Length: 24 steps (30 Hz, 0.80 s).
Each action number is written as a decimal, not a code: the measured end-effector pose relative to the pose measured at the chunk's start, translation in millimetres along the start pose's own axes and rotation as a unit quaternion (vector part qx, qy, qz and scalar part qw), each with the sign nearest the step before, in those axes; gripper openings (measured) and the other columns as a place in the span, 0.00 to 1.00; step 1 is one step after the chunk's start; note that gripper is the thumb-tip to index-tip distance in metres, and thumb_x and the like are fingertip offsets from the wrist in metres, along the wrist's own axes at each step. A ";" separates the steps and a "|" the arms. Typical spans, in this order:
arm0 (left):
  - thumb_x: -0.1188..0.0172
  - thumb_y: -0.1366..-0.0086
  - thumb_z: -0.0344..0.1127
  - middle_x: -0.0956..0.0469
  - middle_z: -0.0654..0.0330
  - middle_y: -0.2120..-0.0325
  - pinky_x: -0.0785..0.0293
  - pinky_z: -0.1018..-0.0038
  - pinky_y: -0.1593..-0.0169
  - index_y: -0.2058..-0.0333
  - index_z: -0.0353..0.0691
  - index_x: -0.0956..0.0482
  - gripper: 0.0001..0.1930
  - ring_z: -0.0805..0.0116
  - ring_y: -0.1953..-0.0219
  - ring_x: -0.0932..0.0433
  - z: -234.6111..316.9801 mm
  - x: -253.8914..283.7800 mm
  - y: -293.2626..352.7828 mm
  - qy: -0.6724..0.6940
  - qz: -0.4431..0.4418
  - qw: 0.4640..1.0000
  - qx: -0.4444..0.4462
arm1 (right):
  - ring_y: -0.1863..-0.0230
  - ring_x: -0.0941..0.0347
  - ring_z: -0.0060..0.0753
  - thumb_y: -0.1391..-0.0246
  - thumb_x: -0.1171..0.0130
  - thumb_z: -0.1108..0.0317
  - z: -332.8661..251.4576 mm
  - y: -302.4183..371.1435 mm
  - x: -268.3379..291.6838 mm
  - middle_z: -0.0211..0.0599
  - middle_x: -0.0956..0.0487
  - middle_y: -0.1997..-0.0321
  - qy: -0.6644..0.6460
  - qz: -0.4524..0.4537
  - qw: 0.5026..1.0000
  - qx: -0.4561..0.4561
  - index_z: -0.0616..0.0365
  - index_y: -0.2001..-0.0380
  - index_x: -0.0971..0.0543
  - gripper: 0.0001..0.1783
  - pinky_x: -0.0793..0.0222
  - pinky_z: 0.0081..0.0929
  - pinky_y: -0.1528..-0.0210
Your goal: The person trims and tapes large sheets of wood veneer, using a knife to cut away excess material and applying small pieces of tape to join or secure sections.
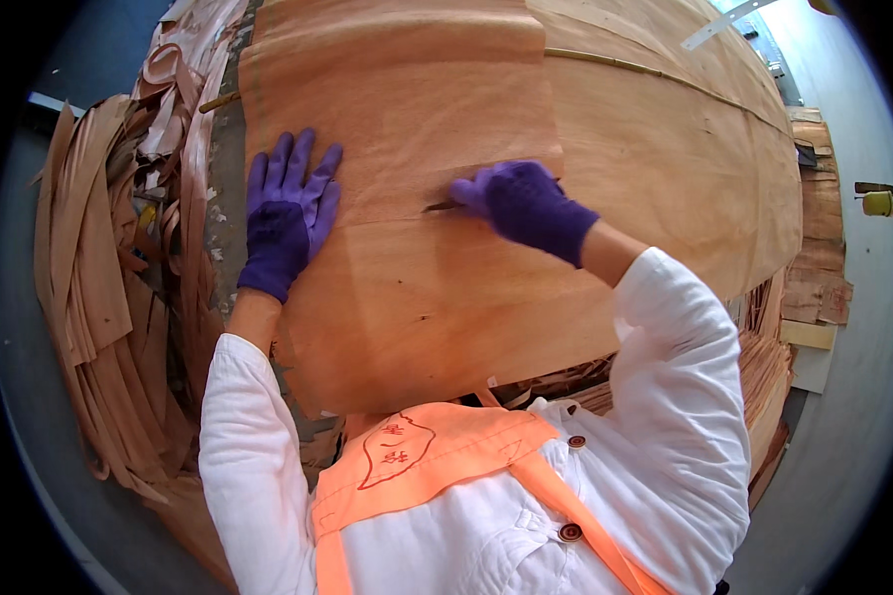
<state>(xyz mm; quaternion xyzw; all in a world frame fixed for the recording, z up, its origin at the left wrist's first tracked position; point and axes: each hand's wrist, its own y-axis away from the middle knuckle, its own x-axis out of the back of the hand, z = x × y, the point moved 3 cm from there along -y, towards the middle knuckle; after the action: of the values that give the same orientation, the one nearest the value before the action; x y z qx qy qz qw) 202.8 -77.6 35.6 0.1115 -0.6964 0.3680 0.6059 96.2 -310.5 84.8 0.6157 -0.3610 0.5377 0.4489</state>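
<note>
- Upper veneer sheet point(397, 89): overlaps a wider veneer sheet point(665, 198) in front of the body. Probably light, springy and fragile, liable to split along the grain; best taken near an edge with a broad, flat hold (a pinch might tear it).
- Left hand point(288, 220): open, fingers spread flat at the veneer's left margin, gripping nothing.
- Right hand point(531, 201): curled closed around a thin dark tool point(443, 206), its tip at the veneer near the overlap. Handle hidden in the glove.
- Slender rod point(645, 65): crosses the wider sheet and passes beneath the upper one; likely to hinder flat lying or sliding there.
- Tangled veneer strips point(89, 268): heaped left, near the left forearm; could snag a sheet drawn that way.
- Right side: layered wood pieces point(819, 268) beyond the sheet's edge; pale ruler-like strip point(729, 22) at the far corner.
</note>
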 end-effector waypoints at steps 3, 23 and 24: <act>0.51 0.38 0.44 0.37 0.56 0.42 0.48 0.54 0.39 0.44 0.55 0.32 0.22 0.53 0.40 0.40 -0.7 1.4 -0.2 -0.003 -0.005 1.000 -0.003 | 0.75 0.25 0.43 0.49 0.50 0.67 41.1 16.4 -2.2 0.38 0.26 0.78 0.047 -0.039 0.998 0.013 0.50 0.71 0.28 0.02 0.30 0.37 0.75; 0.47 0.42 0.42 0.35 0.54 0.43 0.47 0.51 0.40 0.47 0.53 0.28 0.22 0.50 0.42 0.38 3.1 7.6 -0.6 0.055 0.015 0.998 0.037 | 0.69 0.26 0.46 0.44 0.50 0.60 26.7 -94.1 38.8 0.39 0.25 0.72 -0.037 0.171 0.985 0.015 0.50 0.67 0.27 0.08 0.30 0.41 0.71; 0.47 0.42 0.42 0.35 0.54 0.43 0.47 0.50 0.40 0.47 0.53 0.28 0.22 0.50 0.42 0.38 2.2 8.7 -0.6 0.058 0.014 0.997 0.039 | 0.69 0.25 0.46 0.44 0.51 0.61 10.3 -115.7 38.3 0.39 0.24 0.71 -0.026 0.169 0.985 0.028 0.50 0.66 0.27 0.08 0.29 0.41 0.71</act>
<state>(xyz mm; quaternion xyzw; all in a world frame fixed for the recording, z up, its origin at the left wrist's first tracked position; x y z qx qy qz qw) 199.4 -76.9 43.9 0.1035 -0.6465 0.4091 0.6356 213.2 -279.8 103.3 0.5722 -0.4562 0.5994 0.3242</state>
